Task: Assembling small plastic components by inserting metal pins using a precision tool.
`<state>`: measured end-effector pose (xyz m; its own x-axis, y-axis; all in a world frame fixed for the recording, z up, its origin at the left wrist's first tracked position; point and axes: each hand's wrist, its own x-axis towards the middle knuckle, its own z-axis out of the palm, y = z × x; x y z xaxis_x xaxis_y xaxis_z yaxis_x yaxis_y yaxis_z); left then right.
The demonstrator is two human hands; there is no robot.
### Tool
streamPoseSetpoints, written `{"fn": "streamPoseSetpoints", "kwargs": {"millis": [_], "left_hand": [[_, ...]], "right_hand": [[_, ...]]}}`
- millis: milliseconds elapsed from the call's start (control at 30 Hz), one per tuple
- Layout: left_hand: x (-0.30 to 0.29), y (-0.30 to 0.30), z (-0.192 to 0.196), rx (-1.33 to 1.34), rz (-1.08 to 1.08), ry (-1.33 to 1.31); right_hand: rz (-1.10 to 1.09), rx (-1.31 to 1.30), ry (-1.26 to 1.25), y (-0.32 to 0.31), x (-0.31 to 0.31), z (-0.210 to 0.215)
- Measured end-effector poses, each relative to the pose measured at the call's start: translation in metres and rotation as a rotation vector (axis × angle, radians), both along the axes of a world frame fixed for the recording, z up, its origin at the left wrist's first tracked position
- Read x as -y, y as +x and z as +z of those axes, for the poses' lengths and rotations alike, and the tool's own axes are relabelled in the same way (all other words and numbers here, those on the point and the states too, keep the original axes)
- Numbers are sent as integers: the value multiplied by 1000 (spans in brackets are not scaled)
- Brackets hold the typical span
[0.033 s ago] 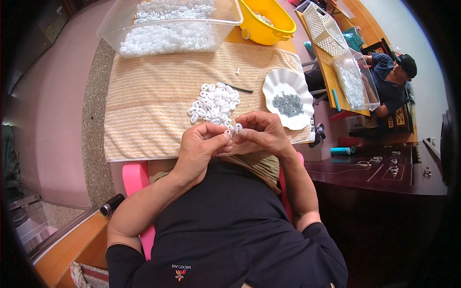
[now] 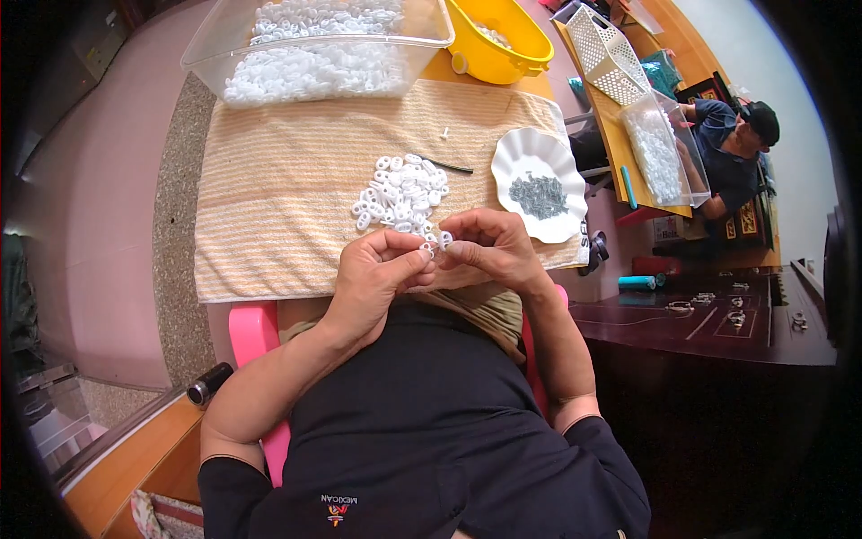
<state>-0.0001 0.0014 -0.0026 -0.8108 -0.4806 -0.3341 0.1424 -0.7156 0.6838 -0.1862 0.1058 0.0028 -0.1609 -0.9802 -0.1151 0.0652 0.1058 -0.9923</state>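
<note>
Above the towel's near edge, my two hands nearly meet at the fingertips. Between thumb and forefinger my left hand pinches a small white plastic piece with holes. A similar oval white plastic piece is pinched in my right hand, almost touching the first. Just beyond my fingers lies a loose pile of white oval two-holed pieces. Right of the pile stands a white scalloped plate holding many small grey pieces, too small to name. A thin dark stick-like tool lies behind the pile.
A striped towel covers the table. At its back stand a clear tub of white pieces and a yellow basin. At right, a person sits by another clear bin. A small white bit lies on the towel.
</note>
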Motion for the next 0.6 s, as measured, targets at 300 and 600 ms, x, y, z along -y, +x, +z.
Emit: {"fn": "streamPoseSetpoints", "kwargs": {"millis": [300, 600], "left_hand": [[0, 1, -1, 5, -1, 0], [0, 1, 0, 11, -3, 1]], "right_hand": [[18, -101, 2, -2, 0, 0], [21, -118, 10, -3, -1, 2]]}}
